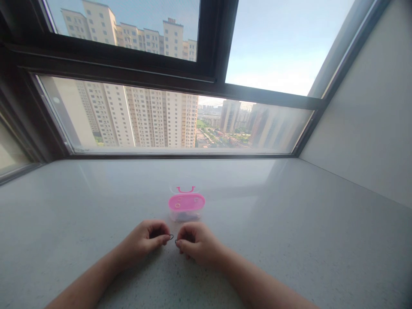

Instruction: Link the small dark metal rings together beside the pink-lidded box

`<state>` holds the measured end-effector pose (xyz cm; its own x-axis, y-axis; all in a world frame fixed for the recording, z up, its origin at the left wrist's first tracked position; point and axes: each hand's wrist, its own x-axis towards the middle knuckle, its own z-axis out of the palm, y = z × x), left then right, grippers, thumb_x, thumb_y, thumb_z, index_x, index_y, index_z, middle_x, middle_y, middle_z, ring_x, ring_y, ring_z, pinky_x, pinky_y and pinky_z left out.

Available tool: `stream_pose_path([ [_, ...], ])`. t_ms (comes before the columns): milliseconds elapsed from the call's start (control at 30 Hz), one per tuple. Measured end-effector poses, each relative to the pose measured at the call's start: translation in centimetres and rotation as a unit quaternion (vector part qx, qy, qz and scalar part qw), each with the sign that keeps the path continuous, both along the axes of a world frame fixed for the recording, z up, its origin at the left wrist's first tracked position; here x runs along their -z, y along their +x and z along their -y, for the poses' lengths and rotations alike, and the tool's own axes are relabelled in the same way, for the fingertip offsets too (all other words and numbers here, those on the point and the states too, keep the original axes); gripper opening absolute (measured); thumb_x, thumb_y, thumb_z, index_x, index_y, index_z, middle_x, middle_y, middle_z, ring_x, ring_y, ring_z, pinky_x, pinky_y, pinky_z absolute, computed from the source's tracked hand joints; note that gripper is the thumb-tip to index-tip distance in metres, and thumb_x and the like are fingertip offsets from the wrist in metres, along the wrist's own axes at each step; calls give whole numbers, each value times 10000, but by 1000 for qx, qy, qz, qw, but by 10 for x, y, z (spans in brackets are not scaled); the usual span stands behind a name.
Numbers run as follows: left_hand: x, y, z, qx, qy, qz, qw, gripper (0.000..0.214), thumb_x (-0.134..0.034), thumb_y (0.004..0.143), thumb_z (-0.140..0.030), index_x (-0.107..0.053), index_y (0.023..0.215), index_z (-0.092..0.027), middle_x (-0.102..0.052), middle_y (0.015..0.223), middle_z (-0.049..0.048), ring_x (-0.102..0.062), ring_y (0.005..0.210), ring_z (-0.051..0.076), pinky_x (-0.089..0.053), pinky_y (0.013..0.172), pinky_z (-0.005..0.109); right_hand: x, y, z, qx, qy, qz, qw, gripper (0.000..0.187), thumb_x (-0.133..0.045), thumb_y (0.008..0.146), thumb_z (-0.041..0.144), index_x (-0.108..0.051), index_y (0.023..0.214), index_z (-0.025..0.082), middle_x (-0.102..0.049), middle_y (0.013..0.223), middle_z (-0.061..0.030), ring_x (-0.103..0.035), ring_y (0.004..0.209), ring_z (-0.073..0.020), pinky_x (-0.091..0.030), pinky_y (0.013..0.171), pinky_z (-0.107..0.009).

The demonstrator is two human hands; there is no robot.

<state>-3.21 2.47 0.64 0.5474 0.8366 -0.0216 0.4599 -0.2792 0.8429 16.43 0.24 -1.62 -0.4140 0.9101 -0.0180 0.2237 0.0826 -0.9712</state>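
Note:
My left hand (146, 238) is closed in a pinch, thumb against fingertips. A small dark loop (171, 236), like a thin ring or hair tie, sticks out from its fingertips. Facing it, my right hand (200, 243) also pinches a small dark loop (176, 242), mostly covered by the fingers. A narrow gap separates the two loops; whether they are parts of one piece I cannot tell. Just beyond both hands stands a clear plastic box (186, 216) with a pink top (189, 201). Small rings lie on that top, and something dark shows through the box's side.
Behind the pink top is a clear lid with a pink handle (186, 190). Everything rests on a pale speckled sill (273, 240). Dark window frames (180, 156) bound its far side, and a white wall (363, 128) rises at the right.

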Motion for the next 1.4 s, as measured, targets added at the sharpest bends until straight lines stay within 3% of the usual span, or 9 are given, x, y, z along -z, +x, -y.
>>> stream_pose_path([
  [1400,-3,1,0,-3,2,-4,1000,238,-543,766,-356,-603,714,-131,-569,655,0,-510,676,167,-389,626,243,4,1,-1,-3,12,10,1000,51,-557,719,171,-588,737,135,-532,559,26,-472,460,-67,-336,420,-158],
])
